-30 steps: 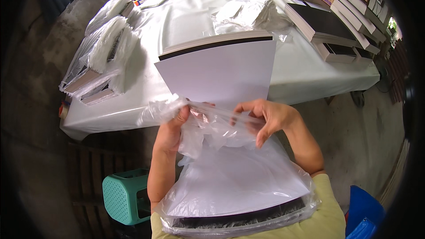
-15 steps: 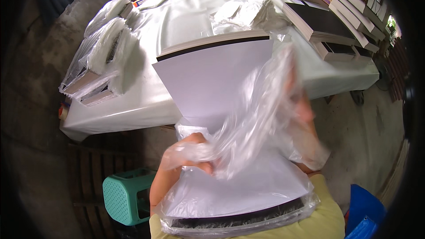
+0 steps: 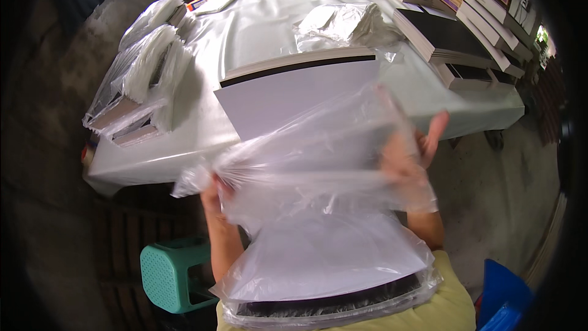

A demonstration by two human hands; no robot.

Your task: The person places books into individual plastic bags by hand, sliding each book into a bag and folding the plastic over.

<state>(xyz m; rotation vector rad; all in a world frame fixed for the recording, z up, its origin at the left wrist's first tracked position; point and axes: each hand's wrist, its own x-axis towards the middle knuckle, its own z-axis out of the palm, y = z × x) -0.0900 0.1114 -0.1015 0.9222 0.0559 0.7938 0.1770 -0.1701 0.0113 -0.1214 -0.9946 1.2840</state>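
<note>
A clear plastic bag point(image 3: 306, 165) is stretched across between my two hands. My left hand point(image 3: 215, 191) is closed round its bunched left side, with a loose tuft sticking out beyond the fist. At the other side my right hand point(image 3: 407, 156) is open behind or inside the film, one finger pointing up; the film partly veils it. Under the bag, on my lap, rests a stack with a white top sheet point(image 3: 331, 263) and a black strip, wrapped in clear plastic. Beyond the bag, a stack of boards point(image 3: 294, 86), white-faced with a black edge, lies at the table's near edge.
Plastic-wrapped stacks point(image 3: 144, 73) stand at the left of the covered table point(image 3: 202, 153). A pile of clear bags point(image 3: 343, 23) lies toward the back. Dark-topped board stacks point(image 3: 444, 34) fill the right. A green stool point(image 3: 168, 276) is on the floor at left.
My left hand has moved left and a little up with the bag. The bag has gone from a crumpled bundle to a spread sheet. My right hand has lowered slightly.
</note>
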